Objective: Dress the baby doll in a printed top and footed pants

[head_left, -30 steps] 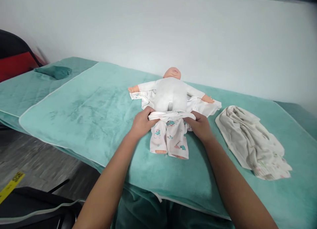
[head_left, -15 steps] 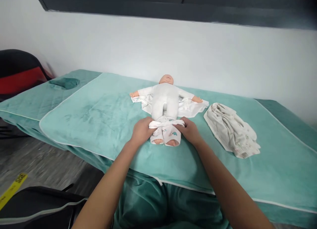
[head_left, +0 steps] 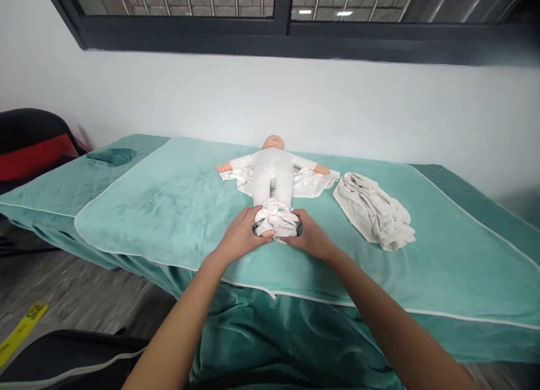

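A baby doll (head_left: pixel 273 167) with a white cloth body lies on its back with arms spread, its head toward the wall. White printed baby pants (head_left: pixel 276 216) are bunched around its lower legs, and one foot shows at the cuff. My left hand (head_left: pixel 241 232) grips the pants at their left side, thumb at the lower edge and fingers higher up. On the opposite side, my right hand (head_left: pixel 311 233) holds them the same way. Beneath the doll's arms a white printed shirt (head_left: pixel 311 184) is spread open.
Crumpled off-white clothing (head_left: pixel 373 210) lies to the right of the doll. All this rests on a bed with a green cover (head_left: pixel 169 210), which has a face hole (head_left: pixel 112 156) at left. A black and red chair (head_left: pixel 36 145) stands at the far left.
Both hands have shifted from the waistband down to the cuffs, and the pants are now gathered up more tightly around the lower legs. The camera has tilted up, showing more window.
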Available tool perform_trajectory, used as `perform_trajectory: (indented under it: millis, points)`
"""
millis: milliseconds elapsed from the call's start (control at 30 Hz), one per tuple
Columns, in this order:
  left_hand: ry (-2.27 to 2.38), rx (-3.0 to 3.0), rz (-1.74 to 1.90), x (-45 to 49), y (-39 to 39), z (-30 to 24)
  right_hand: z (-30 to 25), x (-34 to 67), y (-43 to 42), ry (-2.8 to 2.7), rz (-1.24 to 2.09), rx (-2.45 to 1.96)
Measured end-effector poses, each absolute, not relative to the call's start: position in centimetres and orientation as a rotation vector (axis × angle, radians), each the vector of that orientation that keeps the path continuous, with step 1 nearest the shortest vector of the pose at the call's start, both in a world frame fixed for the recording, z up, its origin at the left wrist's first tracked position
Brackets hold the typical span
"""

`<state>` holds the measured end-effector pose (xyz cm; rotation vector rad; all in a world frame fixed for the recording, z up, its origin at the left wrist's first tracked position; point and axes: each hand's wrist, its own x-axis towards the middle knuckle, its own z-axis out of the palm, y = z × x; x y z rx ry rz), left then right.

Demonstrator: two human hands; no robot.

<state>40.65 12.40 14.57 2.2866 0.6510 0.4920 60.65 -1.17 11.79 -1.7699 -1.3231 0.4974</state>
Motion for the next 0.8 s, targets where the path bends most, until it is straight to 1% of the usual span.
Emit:
perform_trajectory:
  millis: [133,267,333,400,467,533,600,667,700,800]
  points:
    - [0.707,2.079,0.431,39.8,12.1,16.8,14.4,60.8,-1.9,-1.225,0.753,-1.767]
    - [0.599,1.697,0.340,38.6,11.6,18.6,16.5,61.3,-2.8,-1.156,1.142,-1.457]
    - [0.541,1.505,0.356,38.0,11.5,18.9,17.3,61.2,-2.9,-1.135,1.195,-1.359]
    - [0.491,1.429,0.366,37.3,11.5,19.4,18.4,61.1,-2.9,-1.221,1.166,-1.346]
    - [0.444,1.504,0.286,36.4,11.9,20.5,20.0,61.0,-2.8,-1.445,1.103,-1.428]
    - [0.353,1.678,0.059,35.6,12.5,22.3,21.9,60.8,-2.7,-1.758,1.051,-1.595]
    - [0.238,1.861,-0.276,35.4,13.1,24.4,23.9,60.6,-2.5,-2.089,0.982,-1.812]
    - [0.172,2.012,-0.550,35.7,13.4,26.5,25.7,60.2,-2.1,-2.399,0.850,-1.983]
    - [0.158,2.080,-0.622,36.0,13.4,27.5,26.6,60.1,-1.8,-2.535,0.753,-2.031]
    - [0.130,2.273,-0.631,37.2,13.1,30.0,29.3,59.7,-1.0,-2.808,0.478,-2.037]
